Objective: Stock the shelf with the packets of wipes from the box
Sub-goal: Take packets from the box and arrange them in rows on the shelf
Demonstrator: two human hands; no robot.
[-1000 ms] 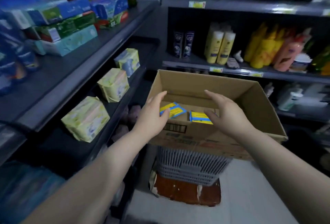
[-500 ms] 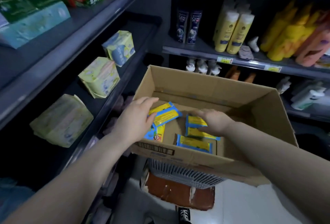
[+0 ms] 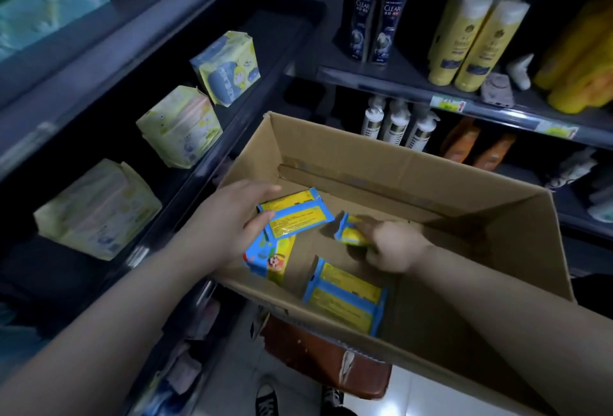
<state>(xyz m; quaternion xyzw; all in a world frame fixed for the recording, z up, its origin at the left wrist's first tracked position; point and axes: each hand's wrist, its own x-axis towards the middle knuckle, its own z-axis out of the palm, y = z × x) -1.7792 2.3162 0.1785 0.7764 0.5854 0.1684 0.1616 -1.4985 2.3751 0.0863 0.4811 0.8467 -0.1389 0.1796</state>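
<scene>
Picking stage. My left hand (image 3: pixel 232 221) grips one packet (image 3: pixel 298 211); my right hand (image 3: pixel 394 248) curls round a second packet (image 3: pixel 348 234), both inside the box (image 3: pixel 398 163). Next, I judge: lift both clear of its wall and carry them left to the shelf (image 3: pixel 156 233).

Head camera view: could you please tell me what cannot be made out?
Head view.
Far packet: mostly hidden by the right hand gripping it.
Cartoon packet: partly hidden under the top packet the left hand holds.
Box: near corner cut off by bottom edge.
Near packet: print too blurred.
</scene>
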